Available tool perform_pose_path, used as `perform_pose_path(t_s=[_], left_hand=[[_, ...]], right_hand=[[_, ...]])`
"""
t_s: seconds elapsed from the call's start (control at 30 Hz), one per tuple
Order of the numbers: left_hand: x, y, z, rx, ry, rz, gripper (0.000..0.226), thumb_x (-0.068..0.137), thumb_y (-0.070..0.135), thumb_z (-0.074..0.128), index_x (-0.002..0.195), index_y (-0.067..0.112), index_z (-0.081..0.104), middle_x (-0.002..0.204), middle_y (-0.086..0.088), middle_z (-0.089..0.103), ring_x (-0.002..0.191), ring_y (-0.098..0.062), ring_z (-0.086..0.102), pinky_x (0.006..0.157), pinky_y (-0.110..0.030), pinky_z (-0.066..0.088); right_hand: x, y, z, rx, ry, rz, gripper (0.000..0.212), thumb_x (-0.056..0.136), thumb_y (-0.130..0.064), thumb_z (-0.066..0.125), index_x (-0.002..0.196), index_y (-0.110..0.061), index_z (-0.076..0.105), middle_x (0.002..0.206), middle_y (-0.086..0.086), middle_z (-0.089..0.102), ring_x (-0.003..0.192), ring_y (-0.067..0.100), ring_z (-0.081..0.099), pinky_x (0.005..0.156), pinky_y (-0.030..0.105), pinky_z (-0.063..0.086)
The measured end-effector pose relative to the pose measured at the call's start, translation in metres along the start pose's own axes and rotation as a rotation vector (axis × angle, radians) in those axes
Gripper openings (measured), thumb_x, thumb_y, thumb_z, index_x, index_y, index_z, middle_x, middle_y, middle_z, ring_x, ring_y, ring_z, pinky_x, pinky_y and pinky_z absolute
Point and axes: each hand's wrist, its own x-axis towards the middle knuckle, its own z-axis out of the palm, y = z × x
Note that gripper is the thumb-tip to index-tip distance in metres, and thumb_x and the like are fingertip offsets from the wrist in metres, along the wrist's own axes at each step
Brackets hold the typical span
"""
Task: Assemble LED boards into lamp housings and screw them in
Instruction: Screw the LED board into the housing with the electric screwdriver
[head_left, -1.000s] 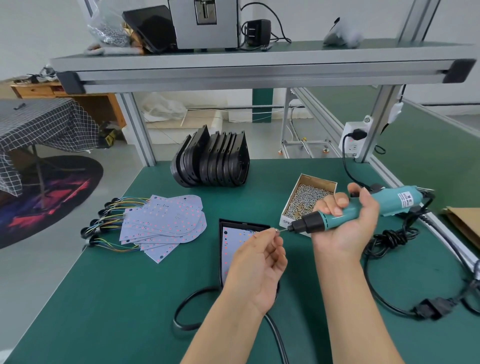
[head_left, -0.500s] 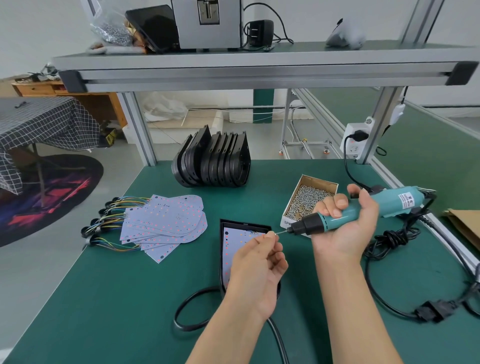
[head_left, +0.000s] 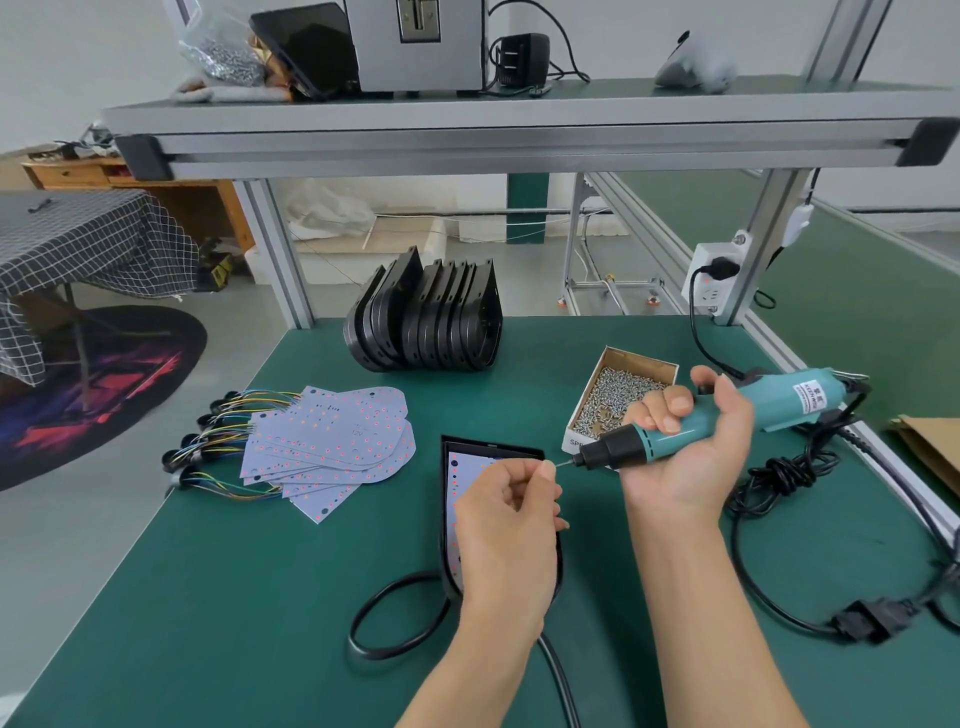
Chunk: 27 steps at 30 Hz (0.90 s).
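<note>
A black lamp housing (head_left: 448, 519) with a white LED board (head_left: 464, 480) inside lies on the green bench in front of me. My left hand (head_left: 511, 512) hovers over it and pinches a small screw at the bit tip of the teal electric screwdriver (head_left: 727, 415). My right hand (head_left: 685, 447) grips the screwdriver's body, held level and pointing left. A fanned pile of loose LED boards (head_left: 332, 441) with coloured wires lies to the left. Several empty black housings (head_left: 426, 327) stand in a row at the back.
A cardboard box of screws (head_left: 618, 400) sits just behind the screwdriver. The tool's black cable (head_left: 779, 478) coils at the right; the housing's cable (head_left: 384, 623) loops near the front. A socket (head_left: 711, 286) hangs on the right post. An aluminium shelf (head_left: 519, 135) spans overhead.
My left hand's fingers have stayed at the bit tip with only small shifts. The screwdriver and right hand have barely moved.
</note>
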Motion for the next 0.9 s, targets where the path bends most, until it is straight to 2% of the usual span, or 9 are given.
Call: perform_pose_path(t_s=[0.17,0.4,0.5,0.6,0.7,0.77,0.83,0.9], left_hand=[[0.004,-0.001,-0.005,0.136,-0.033,0.084,0.014,0.1,0.02,0.067,0.087,0.02,0.071,0.077,0.007,0.074,0.058,-0.004,0.064,0.063,-0.018,0.054],[0.005,0.004,-0.01,0.084,-0.074,0.065,0.012,0.099,0.015,0.068,0.089,0.016,0.075,0.078,0.005,0.076,0.064,-0.005,0.064,0.063,-0.014,0.052],[0.003,0.009,-0.014,0.097,-0.093,0.068,0.004,0.097,0.025,0.071,0.095,0.027,0.073,0.085,0.013,0.077,0.072,-0.005,0.067,0.068,-0.016,0.054],[0.001,0.015,-0.024,0.292,-0.045,0.136,0.019,0.091,0.05,0.071,0.103,0.046,0.057,0.085,0.025,0.071,0.076,0.002,0.066,0.072,-0.014,0.049],[0.003,0.024,-0.05,0.348,0.202,0.295,0.016,0.093,0.054,0.063,0.088,0.039,0.062,0.074,0.019,0.068,0.065,0.0,0.061,0.062,-0.009,0.043],[0.013,0.023,-0.072,0.443,0.288,0.315,0.02,0.092,0.053,0.062,0.086,0.034,0.061,0.075,0.013,0.067,0.071,-0.003,0.061,0.065,-0.014,0.043],[0.023,0.019,-0.09,0.638,0.23,0.203,0.03,0.088,0.055,0.066,0.101,0.03,0.06,0.086,0.011,0.064,0.085,-0.006,0.059,0.077,-0.026,0.041],[0.028,0.01,-0.099,0.86,0.101,0.084,0.048,0.085,0.059,0.069,0.118,0.025,0.058,0.102,0.012,0.06,0.101,-0.014,0.054,0.085,-0.029,0.038]], right_hand=[[0.0,0.0,0.0,0.003,0.023,0.006,0.017,0.1,-0.025,0.048,0.089,-0.017,0.057,0.059,-0.005,0.044,0.048,0.008,0.036,0.05,0.022,0.037],[0.0,0.002,0.001,0.022,0.035,0.017,0.016,0.1,-0.025,0.05,0.088,-0.017,0.058,0.06,-0.006,0.044,0.048,0.008,0.036,0.051,0.022,0.036],[-0.001,0.004,0.002,0.025,0.052,0.023,0.016,0.099,-0.025,0.051,0.087,-0.018,0.058,0.06,-0.006,0.044,0.048,0.008,0.036,0.051,0.021,0.036],[-0.001,0.007,0.001,0.022,0.076,0.026,0.014,0.098,-0.025,0.053,0.087,-0.018,0.058,0.061,-0.006,0.044,0.049,0.008,0.036,0.052,0.021,0.036],[-0.001,0.011,0.0,0.002,0.089,0.027,0.012,0.097,-0.025,0.055,0.088,-0.018,0.058,0.062,-0.005,0.044,0.051,0.009,0.036,0.053,0.022,0.037],[-0.003,0.015,0.001,-0.031,0.089,0.032,0.012,0.098,-0.025,0.054,0.088,-0.019,0.058,0.062,-0.005,0.045,0.05,0.01,0.037,0.052,0.023,0.038],[-0.007,0.022,0.003,-0.066,0.083,0.042,0.013,0.098,-0.025,0.054,0.087,-0.019,0.059,0.062,-0.004,0.046,0.05,0.011,0.037,0.052,0.023,0.038],[-0.01,0.03,0.007,-0.114,0.082,0.048,0.012,0.097,-0.025,0.056,0.086,-0.021,0.06,0.062,-0.003,0.046,0.051,0.013,0.037,0.053,0.025,0.037]])
